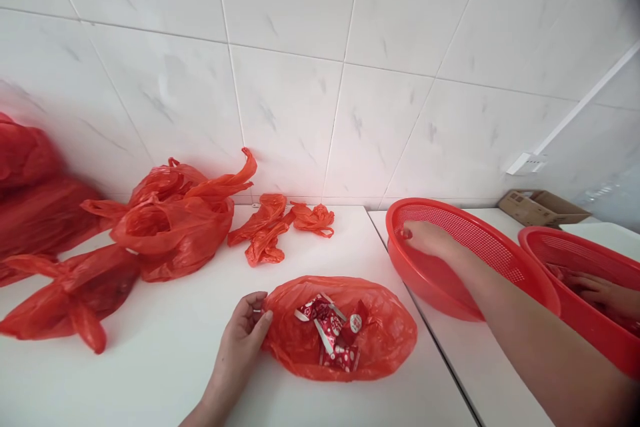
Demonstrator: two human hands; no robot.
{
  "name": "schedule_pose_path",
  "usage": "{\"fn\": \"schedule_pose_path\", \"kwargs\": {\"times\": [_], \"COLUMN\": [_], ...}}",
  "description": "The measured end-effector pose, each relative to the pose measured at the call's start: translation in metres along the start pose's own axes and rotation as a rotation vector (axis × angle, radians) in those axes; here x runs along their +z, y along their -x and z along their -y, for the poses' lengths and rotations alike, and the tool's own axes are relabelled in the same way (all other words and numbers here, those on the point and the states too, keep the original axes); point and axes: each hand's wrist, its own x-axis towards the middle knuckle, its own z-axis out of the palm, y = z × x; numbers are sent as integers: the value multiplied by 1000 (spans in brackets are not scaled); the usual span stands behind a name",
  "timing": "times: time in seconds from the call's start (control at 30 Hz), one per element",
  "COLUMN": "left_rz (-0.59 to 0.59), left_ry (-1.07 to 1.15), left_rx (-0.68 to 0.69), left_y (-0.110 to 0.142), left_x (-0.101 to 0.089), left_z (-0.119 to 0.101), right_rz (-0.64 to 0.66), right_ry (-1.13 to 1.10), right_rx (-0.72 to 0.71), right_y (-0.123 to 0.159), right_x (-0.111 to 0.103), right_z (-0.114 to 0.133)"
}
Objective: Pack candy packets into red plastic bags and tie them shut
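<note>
A red plastic bag (385, 340) lies spread open on the white table, with several small red-and-white wrapped candies (330, 327) inside. My left hand (247, 327) pinches its left rim between thumb and fingers. To the right, my right hand (425, 238) reaches over the near side of a red perforated basket (425, 280), close to its left inner wall. Its fingers are curled, with a bit of red at the tips; what they hold, if anything, I cannot make out. The basket's bottom is hidden by its wall and my forearm.
Filled red bags (185, 240) stand on the left, some knotted (75, 293). Crumpled red bags (265, 230) lie near the tiled wall. Another person's hand (600, 290) is inside a second red basket (545, 240); behind it sits a cardboard box (537, 207). A seam divides the tables.
</note>
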Motion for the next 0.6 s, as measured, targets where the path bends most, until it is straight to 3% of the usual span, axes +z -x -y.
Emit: {"fn": "schedule_pose_path", "kwargs": {"times": [0.17, 0.27, 0.33, 0.47, 0.6], "left_rz": [6, 4, -7, -2, -32], "left_ry": [-16, -25, -39, -49, -150], "left_rx": [-7, -7, 12, 22, 16], "left_y": [2, 3, 4, 13, 26], "left_x": [-1, 0, 2, 2, -8], "left_z": [-1, -3, -6, -16, -17], "right_rz": [-65, -11, 78, 100, -102], "right_ry": [92, 113, 121, 73, -133], "right_rx": [-186, -419, -498, -403, -96], "right_y": [57, 103, 123, 149, 185], "right_x": [-30, -18, 0, 31, 46], "right_z": [54, 80, 86, 72, 31]}}
